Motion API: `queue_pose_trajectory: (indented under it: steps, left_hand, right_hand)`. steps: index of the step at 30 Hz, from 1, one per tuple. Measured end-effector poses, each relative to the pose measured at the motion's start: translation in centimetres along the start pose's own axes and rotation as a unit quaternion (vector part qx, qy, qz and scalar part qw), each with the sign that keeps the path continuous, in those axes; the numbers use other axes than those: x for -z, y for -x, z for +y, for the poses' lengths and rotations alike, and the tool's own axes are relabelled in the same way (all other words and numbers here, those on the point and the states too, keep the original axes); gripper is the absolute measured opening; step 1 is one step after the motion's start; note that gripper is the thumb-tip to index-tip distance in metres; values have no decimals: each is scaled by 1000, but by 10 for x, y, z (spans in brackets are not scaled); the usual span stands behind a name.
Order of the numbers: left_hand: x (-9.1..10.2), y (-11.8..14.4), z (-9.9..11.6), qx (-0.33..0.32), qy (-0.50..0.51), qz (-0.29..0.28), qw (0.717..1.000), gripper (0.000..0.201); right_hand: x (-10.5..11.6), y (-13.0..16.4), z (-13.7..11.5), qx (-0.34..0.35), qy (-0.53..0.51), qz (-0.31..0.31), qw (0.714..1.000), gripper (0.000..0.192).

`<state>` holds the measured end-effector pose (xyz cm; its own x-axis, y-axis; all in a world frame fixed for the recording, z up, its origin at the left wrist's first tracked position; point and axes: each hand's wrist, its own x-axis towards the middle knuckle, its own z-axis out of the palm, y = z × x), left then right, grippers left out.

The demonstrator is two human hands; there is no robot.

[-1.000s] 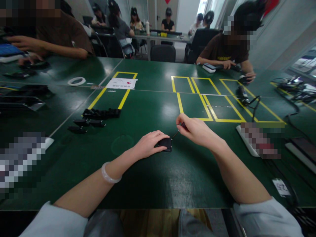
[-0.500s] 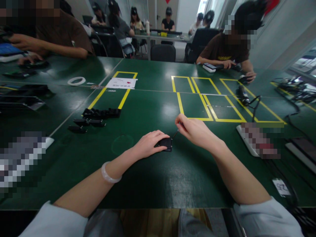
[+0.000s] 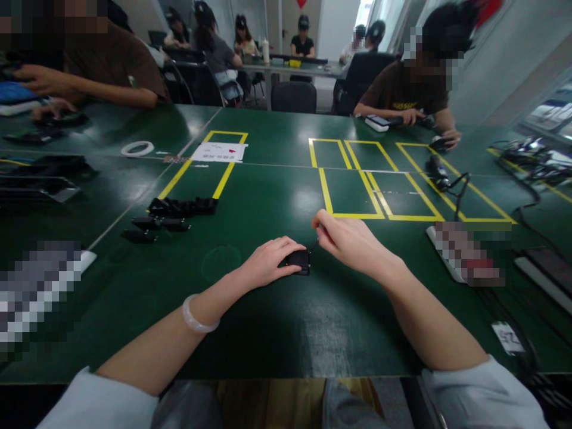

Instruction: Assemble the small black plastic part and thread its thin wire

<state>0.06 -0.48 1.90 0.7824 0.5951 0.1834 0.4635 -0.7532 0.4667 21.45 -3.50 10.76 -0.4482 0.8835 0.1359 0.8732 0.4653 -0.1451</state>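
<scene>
A small black rectangular part (image 3: 299, 261) lies on the green table in front of me. My left hand (image 3: 270, 262) grips it from the left, thumb at its near side and fingers over the far side. Pinched in my right hand (image 3: 346, 240) is a thin dark rod-like tool (image 3: 313, 245), slanting down to the far right corner of the part. Its upper end is hidden by my fingers, so its exact kind does not show. Left of my hands lie several similar small black parts (image 3: 167, 223) and a row of black pieces (image 3: 183, 206).
Yellow tape outlines (image 3: 357, 215) mark the table ahead. A white tape roll (image 3: 137, 149) and a paper label (image 3: 220, 152) lie farther off. Blurred-out devices rest at left and right, with cables (image 3: 522, 333) at right. Co-workers sit across the table.
My right hand has shifted slightly left and toward me, bringing the tool more upright at the part's corner. My left hand keeps its grip in nearly the same place.
</scene>
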Motion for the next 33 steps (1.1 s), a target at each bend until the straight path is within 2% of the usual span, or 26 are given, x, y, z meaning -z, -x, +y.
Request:
queue_pose_trajectory:
  steps: [8,14,20,33]
  left_hand:
    - [-1,1,-1,-5,8,7,1000,38]
    - [-1,0,-1,0,-2,1,1000,38]
    - [-1,0,-1,-4,1,6,1000,38]
    - [0,0,0,0,-5,-5,1000,38]
  right_hand:
    - [-4,-2,-3,-15,54,-14,998,25]
    - [-2,0,-7,2,39,8,999,20]
    - [-3,-1,-8,-15,61,-4,998,27]
    - [-7,0,-10,-9,38,25,999,22]
